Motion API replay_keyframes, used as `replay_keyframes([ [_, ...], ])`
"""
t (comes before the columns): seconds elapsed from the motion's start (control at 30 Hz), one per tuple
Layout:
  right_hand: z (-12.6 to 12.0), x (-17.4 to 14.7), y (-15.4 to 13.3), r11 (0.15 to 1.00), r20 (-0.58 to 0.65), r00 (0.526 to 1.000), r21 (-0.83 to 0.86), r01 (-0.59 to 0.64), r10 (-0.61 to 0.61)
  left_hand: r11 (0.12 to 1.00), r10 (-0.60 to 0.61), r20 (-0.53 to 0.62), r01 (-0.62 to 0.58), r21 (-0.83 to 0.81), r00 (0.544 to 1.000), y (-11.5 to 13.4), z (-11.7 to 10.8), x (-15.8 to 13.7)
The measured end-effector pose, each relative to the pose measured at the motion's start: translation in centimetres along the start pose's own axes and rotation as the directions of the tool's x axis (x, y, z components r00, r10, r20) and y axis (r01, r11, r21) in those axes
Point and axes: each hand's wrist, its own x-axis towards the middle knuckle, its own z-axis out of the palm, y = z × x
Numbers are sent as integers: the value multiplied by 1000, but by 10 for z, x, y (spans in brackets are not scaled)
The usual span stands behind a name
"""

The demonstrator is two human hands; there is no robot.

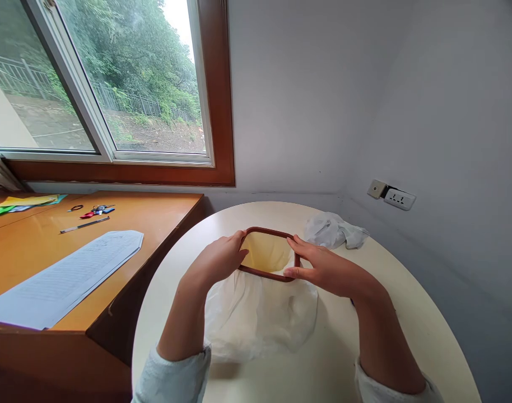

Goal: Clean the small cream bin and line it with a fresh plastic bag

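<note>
A small trash bin with a brown rectangular rim (pixel 262 273) stands on the round cream table (pixel 344 347). Its inside looks yellowish through a thin lining. A white translucent plastic bag (pixel 260 319) hangs over the outside and spreads around the base. My left hand (pixel 220 257) grips the rim's left end, thumb inside the opening. At the right end, my right hand (pixel 319 263) holds the rim, with the thumb on the near corner and fingers on the far corner. The bin's body is hidden by the bag.
A crumpled white plastic bag (pixel 335 229) lies at the table's back right. On the wooden desk (pixel 172 215) at left are papers (pixel 71 280), a pen (pixel 84 225), keys (pixel 98 211) and coloured folders (pixel 24 202). A wall socket (pixel 399 198) is at right, beneath a grey wall.
</note>
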Motion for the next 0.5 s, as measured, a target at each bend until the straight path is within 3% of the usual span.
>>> replay_keyframes([
  [0.5,7,5,6,1000,33,999,16,-22,21,1000,-6,-22,5,-23,1000,1,4,2],
])
